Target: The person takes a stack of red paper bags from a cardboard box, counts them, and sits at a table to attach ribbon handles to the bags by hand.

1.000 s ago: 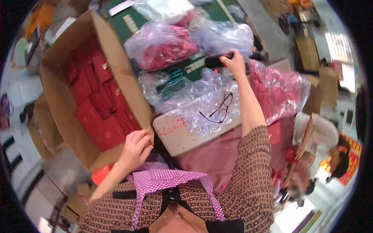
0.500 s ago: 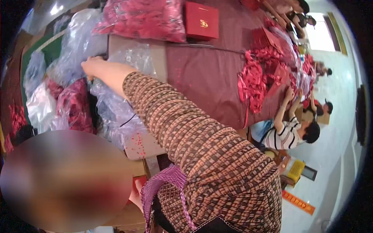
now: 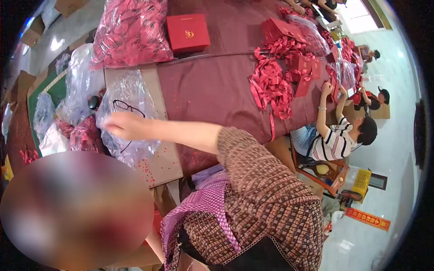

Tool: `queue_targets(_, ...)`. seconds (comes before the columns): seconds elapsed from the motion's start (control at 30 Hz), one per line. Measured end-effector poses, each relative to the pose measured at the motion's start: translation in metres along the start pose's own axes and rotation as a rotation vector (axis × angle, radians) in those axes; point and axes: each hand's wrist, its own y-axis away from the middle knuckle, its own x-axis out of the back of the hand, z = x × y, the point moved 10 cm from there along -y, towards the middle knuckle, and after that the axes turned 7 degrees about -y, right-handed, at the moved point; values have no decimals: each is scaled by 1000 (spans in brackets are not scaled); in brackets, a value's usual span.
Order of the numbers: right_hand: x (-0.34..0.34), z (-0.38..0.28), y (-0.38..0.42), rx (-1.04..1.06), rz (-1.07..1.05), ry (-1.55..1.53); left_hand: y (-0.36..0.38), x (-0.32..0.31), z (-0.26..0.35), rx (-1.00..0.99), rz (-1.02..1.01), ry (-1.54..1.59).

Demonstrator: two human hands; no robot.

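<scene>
Apparently, the right grip (image 3: 121, 126) sits closed (contents unclear) near glasses (image 3: 130, 107), gold-lettered box (image 3: 189, 37) beyond.

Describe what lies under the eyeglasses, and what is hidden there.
Crumpled clear plastic lies under the eyeglasses, over the pale tabletop. The right hand blocks part of the glasses, so what lies beneath there cannot be seen.

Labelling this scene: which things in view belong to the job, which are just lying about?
Job, probably:
- red box
- big bag of red pieces
- red ribbons

Lying about, probably:
- glasses, near the right hand
- red scraps
- orange banner
</scene>
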Motion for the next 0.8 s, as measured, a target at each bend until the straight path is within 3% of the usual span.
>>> queue_targets(0.03,9,-4,36,15,22,-36,3,5,-1,-19,33,7)
queue_targets(0.17,39,7,184,-274,154,-138,28,14,-11,-7,71,21)
queue_targets(0.23,37,17,255,-625,165,-274,45,11,-10,42,75,6)
queue_targets(0.27,37,10,282,-656,184,-342,53,13,8,-79,94,-177)
queue_targets(0.3,32,11,309,-716,141,-355,62,11,8,21,99,-137)
queue_targets(0.37,27,0,344,-675,35,-337,87,12,15,36,116,-304)
queue_targets(0.47,35,-17,368,-453,-153,-79,139,6,-10,117,171,-355)
queue_targets(0.53,48,-12,385,-484,-151,-35,174,-1,-35,290,150,-393)
queue_targets(0.7,90,-16,400,-535,-147,49,226,-21,-49,456,30,-391)
queue_targets(0.8,87,-21,394,-479,-219,121,237,-17,-30,364,29,-420)
